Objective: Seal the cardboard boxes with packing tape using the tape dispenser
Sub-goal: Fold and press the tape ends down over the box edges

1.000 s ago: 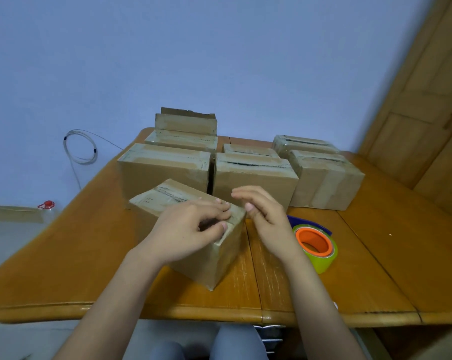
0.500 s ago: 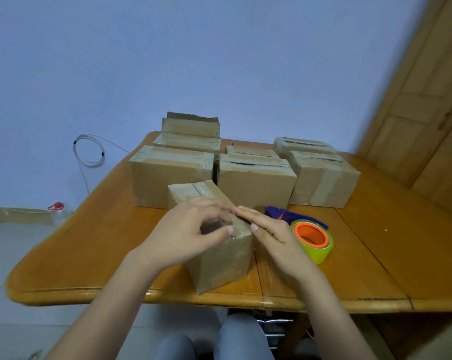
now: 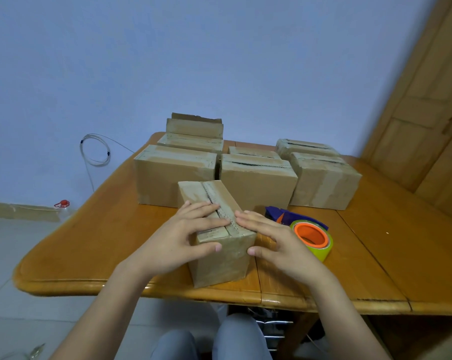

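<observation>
**Both hands flat on the near box, dispenser lying idle beside it**

Farthest left of the near box (image 3: pixel 219 266), down on the floor: a clear bottle (image 3: pixel 62 205) with a red cap. Above that, also left of the box, against the blue wall: a loop of thin white cable (image 3: pixel 96 152).

Under the box: the orange-brown wooden surface (image 3: pixel 89 242). Box set close to the near edge, narrow end toward the camera, centre seam running away, worn tape along that seam.

On the box's left top flap: the left hand (image 3: pixel 178 240), fingers straight and slightly spread, laid flat with the tips at the seam, thumb pressed on the near end face. Nothing pinched.

Behind the box: other boxes (image 3: pixel 258 183) in rows, some with dark open slits along their top seams, one at the back left with a flap standing up. Touching the near box or not: cannot tell.

On the box's right top flap: the right hand (image 3: pixel 279 242), likewise spread flat, fingertips by the seam, thumb against the near end face.

Just right of the box, past the right hand: the tape dispenser (image 3: pixel 310 235), lying on the surface, orange core, yellow-green roll, dark blue handle pointing toward the back rows, gripped by neither hand.

Far right of the box: a panelled wooden door (image 3: pixel 427 113).

Below the box, under the surface's edge: knees (image 3: pixel 240 336) in grey-blue trousers.
</observation>
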Demonstrator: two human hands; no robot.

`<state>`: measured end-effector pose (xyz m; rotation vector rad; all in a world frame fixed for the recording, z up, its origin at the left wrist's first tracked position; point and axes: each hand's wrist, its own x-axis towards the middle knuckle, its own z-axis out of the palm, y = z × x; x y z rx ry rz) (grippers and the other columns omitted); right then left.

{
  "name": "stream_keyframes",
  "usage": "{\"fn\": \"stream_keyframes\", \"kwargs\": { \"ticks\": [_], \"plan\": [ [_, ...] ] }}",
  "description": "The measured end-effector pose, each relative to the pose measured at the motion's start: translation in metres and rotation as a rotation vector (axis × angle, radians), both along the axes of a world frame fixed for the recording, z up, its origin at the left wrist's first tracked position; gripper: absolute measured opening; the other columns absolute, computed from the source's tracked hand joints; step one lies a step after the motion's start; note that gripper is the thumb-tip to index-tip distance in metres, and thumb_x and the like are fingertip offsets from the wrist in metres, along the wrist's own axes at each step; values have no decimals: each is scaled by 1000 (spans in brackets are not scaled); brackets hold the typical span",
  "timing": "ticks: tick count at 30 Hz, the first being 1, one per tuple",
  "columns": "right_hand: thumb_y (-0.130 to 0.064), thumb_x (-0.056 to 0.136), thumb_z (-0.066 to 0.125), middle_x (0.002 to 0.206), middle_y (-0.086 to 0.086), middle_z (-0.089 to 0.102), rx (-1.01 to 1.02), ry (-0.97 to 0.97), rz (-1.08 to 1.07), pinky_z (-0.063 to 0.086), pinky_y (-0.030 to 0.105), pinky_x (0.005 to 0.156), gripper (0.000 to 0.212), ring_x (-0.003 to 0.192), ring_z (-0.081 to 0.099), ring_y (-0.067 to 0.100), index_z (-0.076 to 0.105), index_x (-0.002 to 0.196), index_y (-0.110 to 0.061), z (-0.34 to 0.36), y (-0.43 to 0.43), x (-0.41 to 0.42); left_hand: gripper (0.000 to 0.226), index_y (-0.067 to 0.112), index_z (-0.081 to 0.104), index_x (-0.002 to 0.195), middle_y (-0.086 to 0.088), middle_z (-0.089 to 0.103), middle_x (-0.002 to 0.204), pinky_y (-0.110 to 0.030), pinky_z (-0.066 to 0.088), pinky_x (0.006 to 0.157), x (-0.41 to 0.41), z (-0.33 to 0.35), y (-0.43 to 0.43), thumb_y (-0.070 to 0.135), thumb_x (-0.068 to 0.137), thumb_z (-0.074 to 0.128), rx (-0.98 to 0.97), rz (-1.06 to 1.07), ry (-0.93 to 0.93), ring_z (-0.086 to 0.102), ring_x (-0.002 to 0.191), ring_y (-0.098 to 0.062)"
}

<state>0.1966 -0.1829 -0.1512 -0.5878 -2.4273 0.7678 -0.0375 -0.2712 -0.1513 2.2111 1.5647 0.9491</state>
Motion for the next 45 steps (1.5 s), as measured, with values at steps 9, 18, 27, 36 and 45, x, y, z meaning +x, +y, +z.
{"fn": "stream_keyframes", "kwargs": {
  "ticks": [9, 18, 27, 36, 45],
  "plan": [
    [-19, 87, 65, 145, -20, 41, 49, 11, 4, 30, 33, 113, 54, 137, 32, 4, 47, 136, -34, -9, 4, -2, 50, 51, 54, 127, 24, 32, 150, -14, -7, 113, 2, -9, 1, 68, 80, 51, 52, -1, -74, 16, 141, 8],
    [-3, 81, 70, 148, -24, 32, -54, 1, 49, 24, 20, 113, 73, 140, 25, 1, 40, 138, -37, -13, 4, -2, 47, 54, 54, 125, 27, 34, 148, -14, -7, 114, 2, -10, 3, 66, 80, 54, 75, -5, -92, 18, 141, 7],
    [-2, 88, 63, 145, -23, 40, -40, 4, 60, 26, 21, 112, 66, 138, 31, 2, 45, 137, -42, -3, 12, 1, 46, 57, 54, 124, 28, 34, 147, -13, -6, 114, 1, -11, 3, 65, 79, 56, 83, -3, -109, 19, 140, 8],
    [-8, 84, 68, 147, -30, 31, 86, -31, 35, 22, 18, 113, 77, 139, 27, -1, 35, 139, -52, -12, 12, 0, 45, 57, 54, 123, 26, 35, 148, -14, -6, 114, 2, -13, 4, 63, 79, 56, 88, 2, -122, 20, 140, 7],
    [-22, 81, 73, 147, -28, 33, 31, -34, 33, 24, 19, 112, 68, 138, 26, -3, 41, 137, -41, -5, 2, 1, 48, 53, 54, 125, 22, 35, 148, -23, -4, 117, 2, -9, 2, 64, 78, 54, 68, 6, -89, 18, 140, 9]
  ]
}}
